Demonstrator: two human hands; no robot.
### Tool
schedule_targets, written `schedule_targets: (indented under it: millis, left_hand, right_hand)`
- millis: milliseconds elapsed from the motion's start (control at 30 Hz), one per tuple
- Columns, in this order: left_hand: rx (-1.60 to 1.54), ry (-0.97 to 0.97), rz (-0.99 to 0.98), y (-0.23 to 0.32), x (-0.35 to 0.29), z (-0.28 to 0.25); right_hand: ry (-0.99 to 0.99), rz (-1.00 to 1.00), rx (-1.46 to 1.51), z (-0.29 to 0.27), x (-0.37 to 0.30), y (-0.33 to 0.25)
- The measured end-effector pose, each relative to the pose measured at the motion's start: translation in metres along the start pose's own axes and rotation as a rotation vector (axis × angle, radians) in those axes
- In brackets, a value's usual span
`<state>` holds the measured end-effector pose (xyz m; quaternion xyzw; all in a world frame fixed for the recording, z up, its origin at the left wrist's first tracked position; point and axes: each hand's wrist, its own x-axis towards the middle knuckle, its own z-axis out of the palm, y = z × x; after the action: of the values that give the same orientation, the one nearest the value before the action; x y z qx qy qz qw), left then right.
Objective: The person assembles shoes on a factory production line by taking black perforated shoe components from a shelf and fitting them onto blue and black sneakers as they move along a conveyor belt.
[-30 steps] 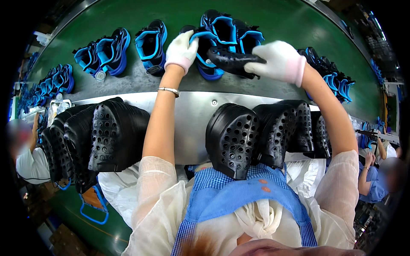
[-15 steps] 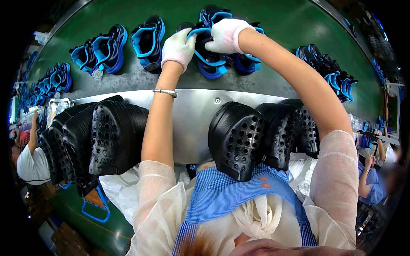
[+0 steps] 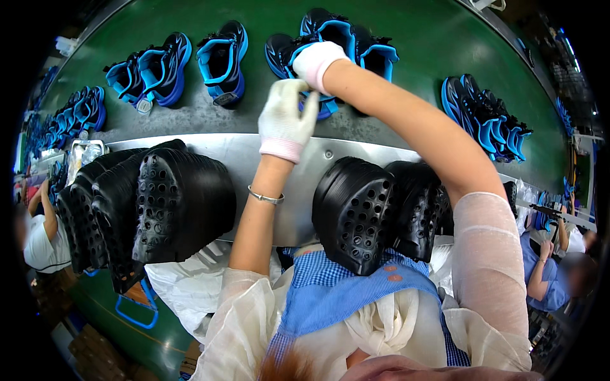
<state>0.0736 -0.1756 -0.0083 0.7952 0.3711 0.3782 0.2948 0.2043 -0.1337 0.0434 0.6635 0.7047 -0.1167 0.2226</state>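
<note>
My right hand (image 3: 319, 65), in a white glove with a pink cuff, rests over the opening of a black-and-blue sneaker (image 3: 278, 57); its fingers are hidden. Just below and left of it is my left hand (image 3: 286, 115), gloved the same way. Its thumb stands apart from the curled fingers, beside the sneaker's blue heel (image 3: 328, 110), and nothing shows in its grasp. Behind and right of my right hand lie another sneaker (image 3: 335, 32) and a third sneaker (image 3: 376, 56), close together.
More sneakers stand on the green surface (image 3: 260, 19): a single one (image 3: 222, 63), a pair (image 3: 159, 70) and a right-hand group (image 3: 483, 120). Stacks of black, sole-shaped pieces with round holes sit left (image 3: 171, 203) and right (image 3: 356, 216) on a metal ledge (image 3: 286, 216). Other people are at both sides.
My left hand has come down and right, off the sneaker's collar. My right hand has moved left and down over that sneaker, uncovering the one to its right.
</note>
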Motion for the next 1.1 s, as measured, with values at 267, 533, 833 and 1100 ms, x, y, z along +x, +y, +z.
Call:
schedule_targets:
  millis: [267, 533, 833, 1100]
  left_hand:
    - [0.294, -0.720, -0.155, 0.003, 0.038, 0.011]
    - [0.238, -0.881, -0.341, -0.008, 0.049, 0.024]
    - [0.492, -0.825, -0.207, -0.005, 0.042, 0.029]
    - [0.636, -0.794, -0.261, 0.009, 0.039, 0.038]
  right_hand:
    - [0.007, -0.040, 0.007, 0.002, 0.005, 0.008]
    - [0.136, 0.059, 0.087, 0.015, 0.010, 0.011]
    - [0.045, 0.081, 0.174, 0.004, 0.016, 0.002]
    - [0.116, 0.022, 0.200, 0.010, 0.003, 0.014]
